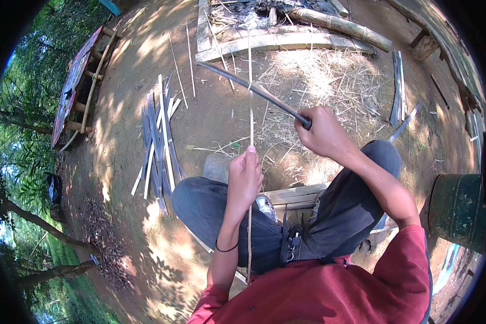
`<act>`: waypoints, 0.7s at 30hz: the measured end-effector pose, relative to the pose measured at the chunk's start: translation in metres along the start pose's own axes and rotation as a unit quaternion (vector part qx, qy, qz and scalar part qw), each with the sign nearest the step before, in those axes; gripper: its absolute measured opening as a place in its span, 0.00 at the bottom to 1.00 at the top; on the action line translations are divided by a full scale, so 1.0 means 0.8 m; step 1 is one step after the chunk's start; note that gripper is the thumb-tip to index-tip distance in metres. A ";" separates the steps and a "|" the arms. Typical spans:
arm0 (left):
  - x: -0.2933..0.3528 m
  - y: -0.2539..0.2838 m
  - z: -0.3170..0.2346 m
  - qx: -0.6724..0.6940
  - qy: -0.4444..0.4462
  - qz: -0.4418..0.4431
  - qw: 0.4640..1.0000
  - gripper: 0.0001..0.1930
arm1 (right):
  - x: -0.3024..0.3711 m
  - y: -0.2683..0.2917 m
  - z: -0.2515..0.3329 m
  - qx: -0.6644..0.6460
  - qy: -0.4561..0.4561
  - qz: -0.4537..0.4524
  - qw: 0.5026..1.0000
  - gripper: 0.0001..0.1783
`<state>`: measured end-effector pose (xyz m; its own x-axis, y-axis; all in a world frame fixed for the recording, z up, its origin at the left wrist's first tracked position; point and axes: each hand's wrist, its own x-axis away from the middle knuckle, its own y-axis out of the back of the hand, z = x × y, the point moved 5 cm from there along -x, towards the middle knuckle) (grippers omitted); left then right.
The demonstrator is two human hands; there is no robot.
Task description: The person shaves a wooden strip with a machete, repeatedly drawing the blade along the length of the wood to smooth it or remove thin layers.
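The left hand (245, 175) is closed around a thin bamboo strip (250, 108), thumb pressed along it, holding it upright out over the knees and the bare ground. The right hand (323, 132) is clenched on the handle of a long dark knife (248, 86), whose blade crosses the strip well above the left hand.

To shave it well, I would keep the blade at a shallow angle to the strip and push away from the body, so that it skims rather than bites. The left thumb should stay below the edge (it sits right in the blade's line). More split strips (157, 140) lie on the ground by the left knee, with shavings (313, 81) scattered ahead.
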<state>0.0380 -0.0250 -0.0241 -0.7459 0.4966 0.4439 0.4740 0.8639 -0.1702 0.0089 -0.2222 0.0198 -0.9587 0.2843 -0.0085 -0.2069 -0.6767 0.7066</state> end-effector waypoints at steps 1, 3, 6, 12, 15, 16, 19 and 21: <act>-0.004 -0.002 -0.001 0.001 0.000 -0.003 1.000 0.21 | 0.008 -0.010 0.002 0.007 0.016 0.010 1.000 0.10; -0.012 -0.006 -0.007 0.007 -0.012 -0.004 1.000 0.20 | 0.021 -0.026 0.002 0.043 0.040 0.029 0.998 0.08; -0.016 -0.002 -0.001 0.021 -0.020 -0.020 0.999 0.20 | 0.038 -0.041 0.011 0.100 0.024 0.078 0.992 0.09; -0.022 -0.009 0.026 -0.091 -0.125 -0.074 0.985 0.20 | 0.028 -0.049 -0.014 0.126 0.021 0.055 0.990 0.10; -0.009 -0.018 0.055 -0.151 -0.120 -0.030 0.981 0.21 | -0.010 -0.038 -0.058 0.086 -0.044 0.014 0.995 0.10; -0.006 -0.018 0.070 -0.166 -0.120 -0.023 0.979 0.21 | -0.021 -0.030 -0.075 0.067 -0.072 -0.002 0.995 0.10; -0.011 -0.007 0.106 -0.144 -0.092 0.007 0.985 0.21 | -0.043 -0.007 -0.090 0.091 -0.083 -0.007 0.992 0.12; -0.023 -0.004 0.100 -0.083 -0.026 -0.007 0.996 0.21 | -0.046 -0.007 -0.085 0.079 -0.086 0.005 0.993 0.12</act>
<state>0.0123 -0.0301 -0.1023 -0.7749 0.4915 0.3975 0.5302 0.8478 -0.0147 0.0321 -0.2753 -0.0320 -0.9104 0.3988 0.1101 -0.1514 -0.5688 0.8085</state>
